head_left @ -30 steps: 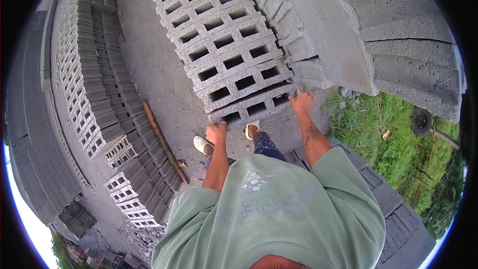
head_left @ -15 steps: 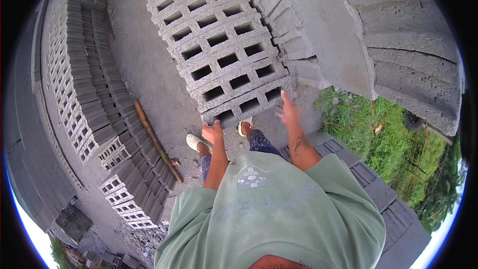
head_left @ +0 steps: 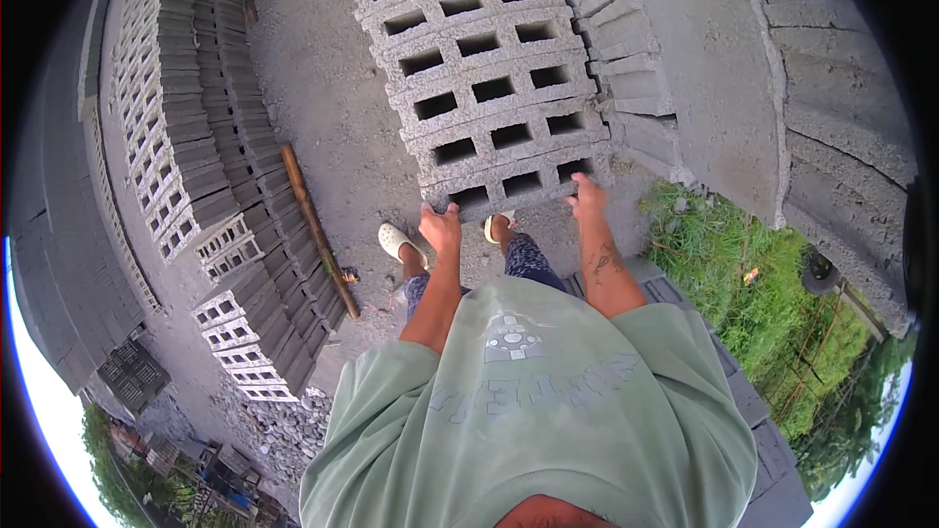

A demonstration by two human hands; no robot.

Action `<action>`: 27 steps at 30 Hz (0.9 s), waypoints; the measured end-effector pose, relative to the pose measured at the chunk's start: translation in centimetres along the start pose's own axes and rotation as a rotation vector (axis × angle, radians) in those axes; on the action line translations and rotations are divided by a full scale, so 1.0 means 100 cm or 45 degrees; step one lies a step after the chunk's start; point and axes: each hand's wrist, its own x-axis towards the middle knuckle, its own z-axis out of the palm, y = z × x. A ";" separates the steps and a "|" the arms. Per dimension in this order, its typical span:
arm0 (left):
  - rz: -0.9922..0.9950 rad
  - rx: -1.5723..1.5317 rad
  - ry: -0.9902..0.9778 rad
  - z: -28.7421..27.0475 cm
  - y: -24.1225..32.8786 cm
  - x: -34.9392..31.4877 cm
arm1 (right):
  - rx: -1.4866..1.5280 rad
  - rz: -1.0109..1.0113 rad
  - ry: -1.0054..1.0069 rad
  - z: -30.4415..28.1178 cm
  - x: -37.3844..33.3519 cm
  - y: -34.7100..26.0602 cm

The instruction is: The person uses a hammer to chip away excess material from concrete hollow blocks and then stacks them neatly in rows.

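Observation:
A stack of grey hollow concrete blocks (head_left: 469, 68) stands in front of me. My left hand (head_left: 440, 228) grips the left end of the nearest block (head_left: 509, 186), and my right hand (head_left: 590, 198) grips its right end. Both arms reach forward from my green shirt. My feet in pale shoes (head_left: 401, 240) stand on the gravel just below the block.
Long rows of stacked blocks (head_left: 196, 137) run along the left. A wooden pole (head_left: 318, 230) lies on the gravel beside them. Large concrete slabs (head_left: 704, 68) rise at the right, with grass (head_left: 743, 264) below them and flat pavers by my right side.
My hands lifted off the stack's edge, then came down on the two ends of the nearest block. My head has shifted closer to the stack.

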 end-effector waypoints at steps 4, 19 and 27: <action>0.018 0.078 -0.306 -0.017 0.008 0.018 | -0.042 0.064 -0.230 -0.009 0.004 -0.010; -0.535 -1.683 -1.120 -0.146 -0.002 0.029 | -0.717 -1.692 -1.404 0.134 -0.345 0.085; 0.755 -1.385 -0.781 -0.363 -0.035 0.137 | -0.929 -0.180 -1.611 0.278 -0.274 0.177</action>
